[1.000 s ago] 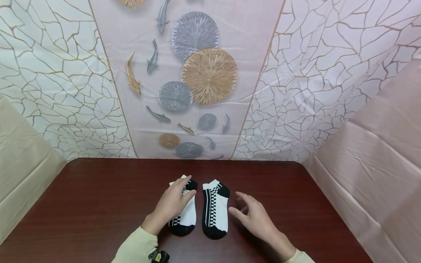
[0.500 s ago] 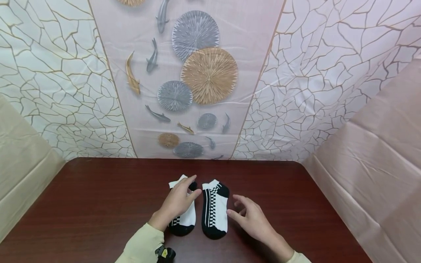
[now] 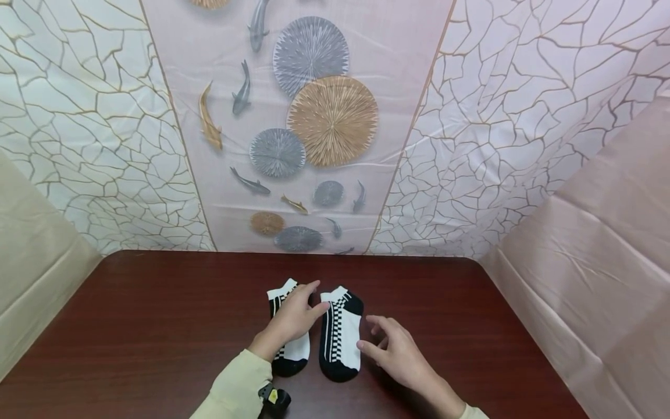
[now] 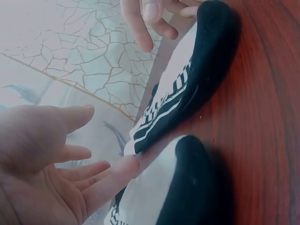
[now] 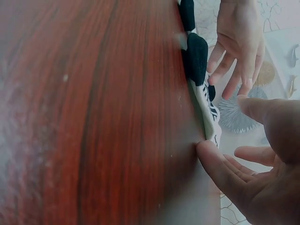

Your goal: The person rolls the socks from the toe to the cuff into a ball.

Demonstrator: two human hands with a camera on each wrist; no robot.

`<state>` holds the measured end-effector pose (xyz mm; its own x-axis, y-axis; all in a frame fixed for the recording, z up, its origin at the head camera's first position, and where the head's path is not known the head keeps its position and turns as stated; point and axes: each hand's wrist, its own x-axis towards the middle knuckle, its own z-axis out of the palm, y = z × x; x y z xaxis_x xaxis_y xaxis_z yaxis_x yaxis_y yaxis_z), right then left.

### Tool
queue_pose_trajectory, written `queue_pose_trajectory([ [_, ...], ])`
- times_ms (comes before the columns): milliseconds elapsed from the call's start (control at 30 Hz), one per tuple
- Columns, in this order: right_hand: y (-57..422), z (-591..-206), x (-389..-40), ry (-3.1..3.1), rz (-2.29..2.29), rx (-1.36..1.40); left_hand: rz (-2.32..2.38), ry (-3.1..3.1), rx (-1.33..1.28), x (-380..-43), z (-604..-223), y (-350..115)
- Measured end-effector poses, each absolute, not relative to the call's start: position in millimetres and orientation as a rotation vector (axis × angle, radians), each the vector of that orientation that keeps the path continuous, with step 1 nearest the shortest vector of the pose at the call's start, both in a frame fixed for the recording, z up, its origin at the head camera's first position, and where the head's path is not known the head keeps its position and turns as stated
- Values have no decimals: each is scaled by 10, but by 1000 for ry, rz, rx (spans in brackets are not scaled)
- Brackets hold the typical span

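Note:
Two low-cut socks in white and black with checkered stripes lie flat side by side, cuffs toward the far edge. My left hand (image 3: 291, 317) hovers over the left sock (image 3: 297, 350), hiding its middle and heel; its thumb reaches the right sock's cuff side. The right sock (image 3: 348, 337) is mostly in sight. Just to its right is my right hand (image 3: 400, 352), fingers loosely bent, thumb tip at the sock's edge. In the left wrist view, the left palm (image 4: 47, 168) holds nothing. The right wrist view shows the right hand's fingers (image 5: 225, 173) apart, low beside the sock.
The socks lie on a dark red wooden table (image 3: 173, 314). Behind it hangs a patterned cloth (image 3: 335, 192) with fish and round motifs. Beige cloth (image 3: 591, 279) slopes along the right side, and more along the left. A black device (image 3: 274, 398) is strapped at the left wrist.
My left hand has moved right across the left sock toward the right one, uncovering more of the left cuff. The right hand has shifted slightly left and nearer to me. Both socks stay in place.

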<state>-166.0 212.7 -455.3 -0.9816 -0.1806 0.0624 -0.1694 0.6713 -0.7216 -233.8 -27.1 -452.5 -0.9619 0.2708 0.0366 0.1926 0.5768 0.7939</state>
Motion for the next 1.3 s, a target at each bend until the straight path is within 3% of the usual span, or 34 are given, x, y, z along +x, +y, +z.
queue_pose_trajectory([
  [1300, 2055, -4639, -1614, 2877, -1090, -529, 1310, 2689, 281, -2498, -4613, 5],
])
